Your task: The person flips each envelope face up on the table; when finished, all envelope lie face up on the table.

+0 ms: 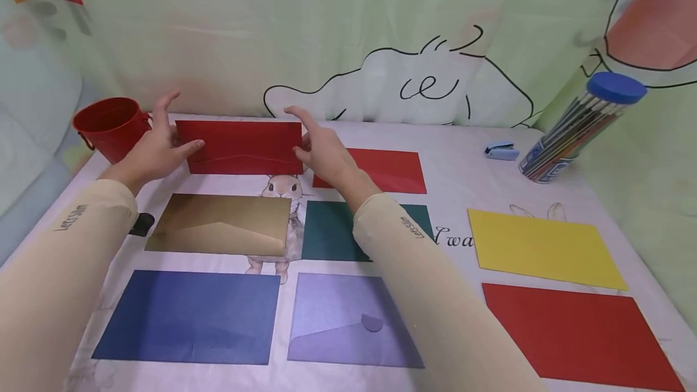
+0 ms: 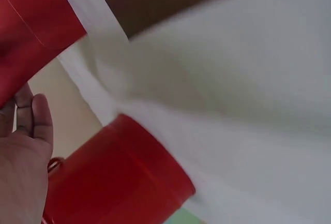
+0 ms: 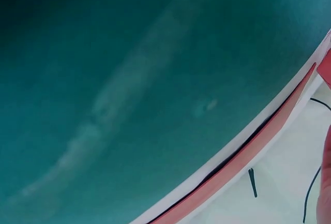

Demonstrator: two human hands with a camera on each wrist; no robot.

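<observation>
Both hands hold a red envelope (image 1: 239, 147) by its two short ends at the back left of the table. It is tilted up, with its flap line facing me. My left hand (image 1: 155, 150) has its thumb over the front at the left end and the index finger raised. At the right end, my right hand (image 1: 327, 153) pinches the edge, its index finger pointing up and away. The left wrist view shows the left fingers (image 2: 39, 115) at the envelope's edge. Under the right forearm lie a second red envelope (image 1: 389, 171) and a dark green envelope (image 1: 327, 231).
A red bucket (image 1: 111, 129) stands beside the left hand. Gold (image 1: 218, 222), blue (image 1: 190, 316), lilac (image 1: 348, 301), yellow (image 1: 544, 250) and red (image 1: 582, 334) envelopes lie flat. At the back right are a blue stapler (image 1: 501, 150) and a blue-lidded tube of pencils (image 1: 577, 132).
</observation>
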